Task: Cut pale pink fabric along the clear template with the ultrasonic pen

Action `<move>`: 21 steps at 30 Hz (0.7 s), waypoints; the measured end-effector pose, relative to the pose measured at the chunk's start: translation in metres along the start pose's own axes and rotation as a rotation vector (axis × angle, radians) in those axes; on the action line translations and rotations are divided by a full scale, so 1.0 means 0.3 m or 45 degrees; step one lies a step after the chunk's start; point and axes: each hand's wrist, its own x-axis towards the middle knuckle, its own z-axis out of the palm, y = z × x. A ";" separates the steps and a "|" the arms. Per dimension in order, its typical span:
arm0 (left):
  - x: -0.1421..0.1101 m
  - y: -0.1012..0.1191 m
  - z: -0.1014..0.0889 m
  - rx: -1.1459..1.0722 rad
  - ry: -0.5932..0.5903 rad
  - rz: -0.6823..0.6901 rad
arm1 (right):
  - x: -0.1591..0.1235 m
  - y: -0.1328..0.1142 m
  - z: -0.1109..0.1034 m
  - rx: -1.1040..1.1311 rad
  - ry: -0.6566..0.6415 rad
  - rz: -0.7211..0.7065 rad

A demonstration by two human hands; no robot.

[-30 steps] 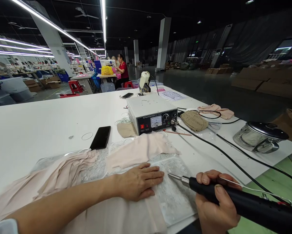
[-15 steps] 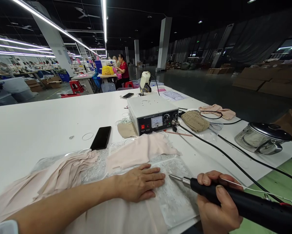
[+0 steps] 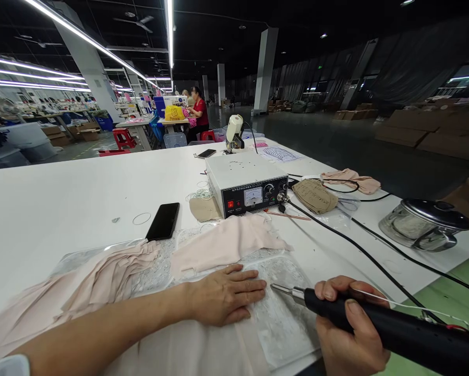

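Note:
My left hand (image 3: 228,293) lies flat, fingers stretched out, on pale pink fabric (image 3: 203,347) over a clear, speckled plastic board (image 3: 287,324). Its fingertips reach the fabric's right side. In my right hand (image 3: 351,324) is a black ultrasonic handpiece (image 3: 394,326), with the fingers wrapped round its body and the thumb on the near side. The slim metal tip points left, close to my left fingertips and apart from them; whether it touches the board I cannot tell. Another pink fabric piece (image 3: 226,243) lies beyond my left hand, and a pile of layered pieces (image 3: 105,277) is at left.
A control box (image 3: 253,183) with a dial and a lit red switch stands ahead, its black cable (image 3: 347,239) running right. A phone (image 3: 163,221) lies left of it. Brown pattern pieces (image 3: 314,196) and a lidded glass pot (image 3: 422,224) are at right. A person in red sits far off.
The metal tip of the handpiece has shifted very slightly left and down. My left hand stays flat on the fabric, and the view has moved a little.

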 end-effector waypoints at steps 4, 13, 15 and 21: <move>0.000 -0.001 0.001 0.012 0.006 0.003 | -0.002 -0.003 0.005 -0.011 -0.010 0.012; 0.000 -0.004 0.007 0.023 -0.007 0.002 | -0.001 -0.002 0.017 -0.109 -0.041 -0.031; -0.001 -0.005 0.011 0.033 -0.006 0.004 | 0.001 -0.001 0.017 -0.103 -0.069 -0.029; -0.003 -0.009 0.022 0.055 0.016 0.018 | 0.014 0.010 0.024 -0.046 -0.084 -0.046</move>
